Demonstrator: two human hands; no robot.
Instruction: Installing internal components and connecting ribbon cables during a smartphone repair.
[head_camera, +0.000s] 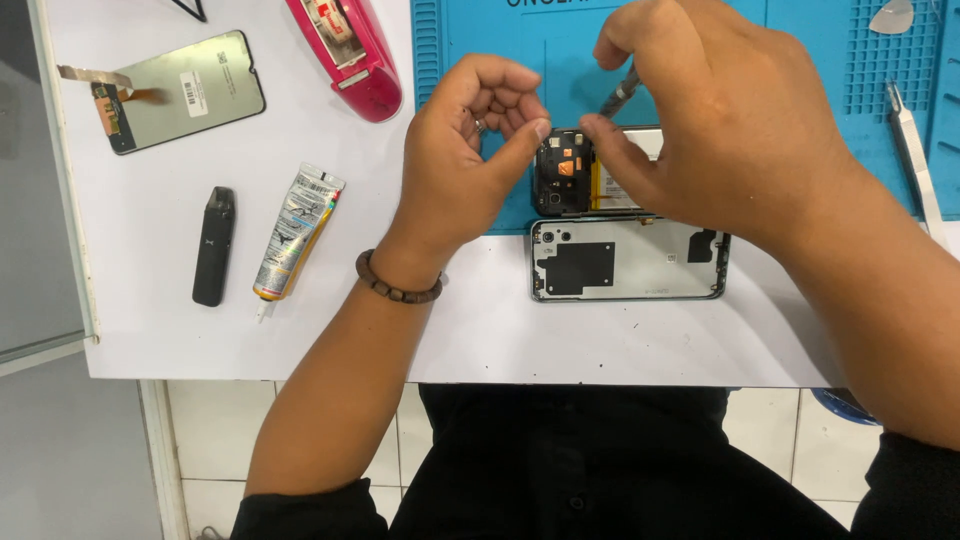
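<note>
An opened phone body (566, 172) with its dark camera end and battery showing lies on a blue work mat (480, 40). My left hand (462, 155) curls beside the phone's left end, thumb tip touching its top corner. My right hand (720, 120) holds a thin grey screwdriver (620, 92) in its fingers, with the index finger resting on the phone's upper edge. The removed silver back cover (630, 260) lies inside-up just in front of the phone, on the white table.
On the white table (150, 330) at left lie a phone screen panel (180, 90), a small black device (213, 245) and a glue tube (296, 232). A pink tape dispenser (350, 50) sits at the top. Metal tweezers (915, 160) and a pick (890, 16) lie on the mat's right.
</note>
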